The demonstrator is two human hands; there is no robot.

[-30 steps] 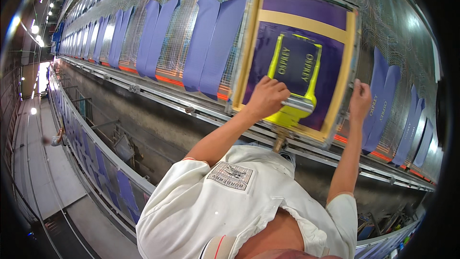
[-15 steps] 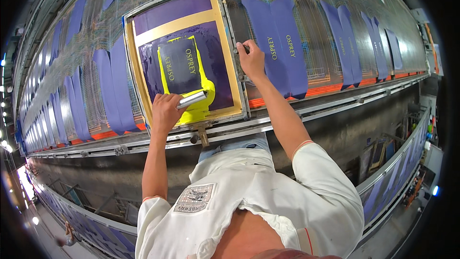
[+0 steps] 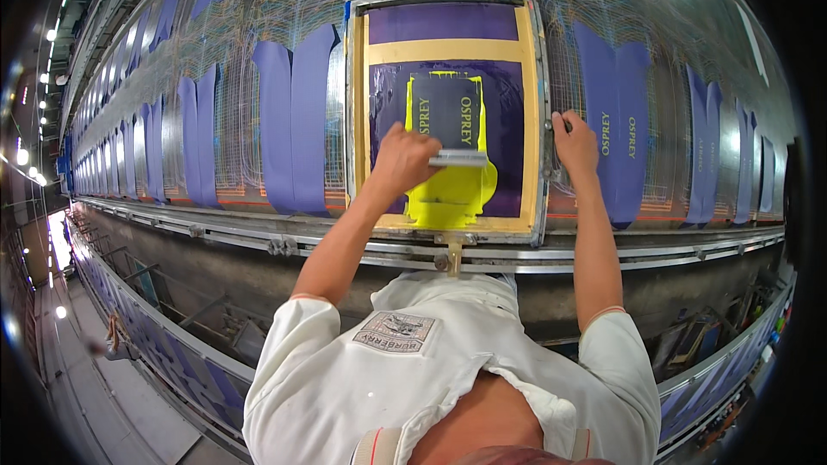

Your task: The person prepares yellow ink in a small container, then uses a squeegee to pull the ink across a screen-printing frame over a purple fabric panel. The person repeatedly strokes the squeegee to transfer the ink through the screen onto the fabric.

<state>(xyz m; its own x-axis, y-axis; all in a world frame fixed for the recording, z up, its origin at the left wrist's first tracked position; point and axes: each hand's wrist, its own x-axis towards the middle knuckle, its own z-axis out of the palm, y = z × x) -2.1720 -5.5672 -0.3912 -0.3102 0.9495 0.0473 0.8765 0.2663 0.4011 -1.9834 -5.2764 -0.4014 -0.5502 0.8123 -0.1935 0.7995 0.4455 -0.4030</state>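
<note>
A silk-screen printing frame (image 3: 531, 60) with a metal border and tan tape lies flat on the long table in front of me. My left hand (image 3: 403, 159) is closed around a squeegee (image 3: 458, 158), its pale bar level across the lower part of the dark printing area. Bright yellow ink (image 3: 448, 194) is pooled below the bar, and thin yellow lines run up both sides of the stencil. At the frame's right edge, my right hand (image 3: 577, 145) has its fingers curled on a small dark handle (image 3: 566, 122), mostly hidden by them.
Purple fabric pieces (image 3: 293, 120) lie in pairs along the table to the left. To the right, a pair (image 3: 613, 120) bears yellow lettering. A metal rail (image 3: 672, 247) with clamps runs along the near edge. Behind me stands another table with purple pieces (image 3: 185, 362).
My left hand has lifted the squeegee from the ink at the screen's near end and levelled it a little farther up. The right hand stays at the frame's right side. My view has turned.
</note>
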